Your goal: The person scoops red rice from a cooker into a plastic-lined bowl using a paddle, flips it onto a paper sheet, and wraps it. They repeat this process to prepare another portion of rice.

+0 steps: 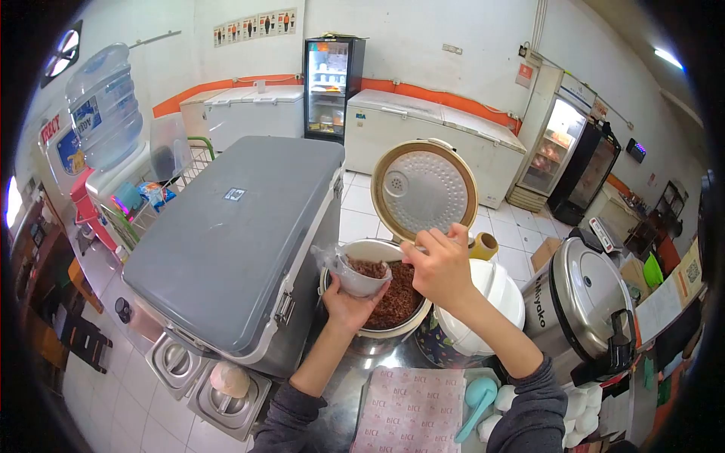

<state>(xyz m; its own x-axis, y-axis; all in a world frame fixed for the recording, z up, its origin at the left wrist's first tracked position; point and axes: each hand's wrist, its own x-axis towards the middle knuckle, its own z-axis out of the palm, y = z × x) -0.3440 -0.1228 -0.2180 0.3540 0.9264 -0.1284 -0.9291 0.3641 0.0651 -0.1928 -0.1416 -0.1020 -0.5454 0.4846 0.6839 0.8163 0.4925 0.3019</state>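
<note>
and here's the left hand (351,304), palm up & fingers round a small bowl (365,284), w/ clear plastic (325,258) sticking up off its side. dark brown grains (368,267) sit in the bowl, held right over the near-left part of the open pot (368,341). more of the same, a big reddish-brown mass (394,300), fills the pot below, its lid (425,190) swung up at the back, dimpled metal side facing the person.

over to the right hand (440,264): up above the pot's right side, fingers curled in tight, clenched; can't tell what, if anything, is in its grip.

big grey-topped cooler (238,226) just to the l. of the pot. on the r., a white-lidded tub (483,306) w/ a patterned lower side, then a steel miyako cooker (578,291), lid down. yellow roll (483,246) shows behind the tub.

nearer the person, printed paper (411,411) lies flat on the shiny tabletop (345,377), w/ a light-blue scoop (479,399) just r. of it & white bundles (580,414) beyond the right sleeve. down l., two lidded steel pans (180,362), one w/ a pale pinkish bundle (229,379) on top. back wall's got white freezers (430,136) & a lit glass-door fridge (328,90) btwn them.
</note>
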